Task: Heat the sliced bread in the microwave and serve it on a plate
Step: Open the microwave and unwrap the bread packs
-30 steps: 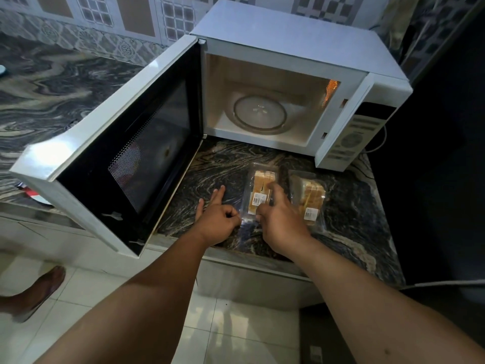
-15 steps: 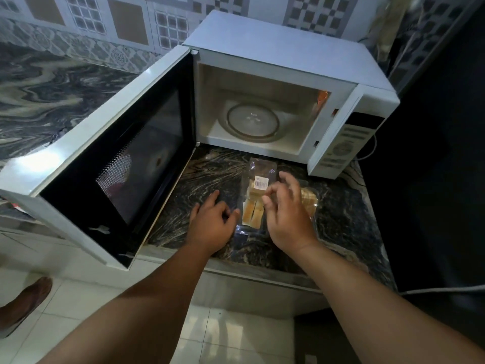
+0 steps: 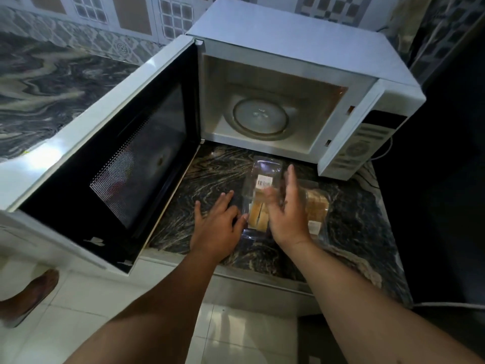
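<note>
A: Left hand [image 3: 216, 227] where?
B: Flat on the marbled counter [image 3: 210, 179], fingers straight and spread, thumb tip touching the left edge of a clear bread packet [image 3: 258, 206]; gripping nothing

A: And the right hand [image 3: 287, 214]?
B: Raised just right of that packet, palm turned leftward, fingers straight and slightly blurred; holding nothing, though contact with the wrapper too blurred to judge

A: Bread itself?
B: Sliced, tan, sealed in the packet lying between both hands, white barcode label [image 3: 264, 182] near its far end; packet resting on the counter, pointing away toward the microwave [image 3: 301, 61]

A: Anything behind the right hand?
B: A second bread packet [image 3: 317, 206], partly hidden by the fingers, lying just to the right of the first

A: Beyond the fingertips?
B: White microwave, cavity lit, round glass turntable [image 3: 259, 119] inside with nothing on it; control panel [image 3: 364, 145] off to the far right

A: Left of the left hand?
B: Microwave door [image 3: 131, 158] swung wide open, dark mesh window facing inward, overhanging the counter edge

A: Below the forearms?
B: Pale tiled floor [image 3: 236, 334], a foot [image 3: 29, 292] at the far left edge
</note>
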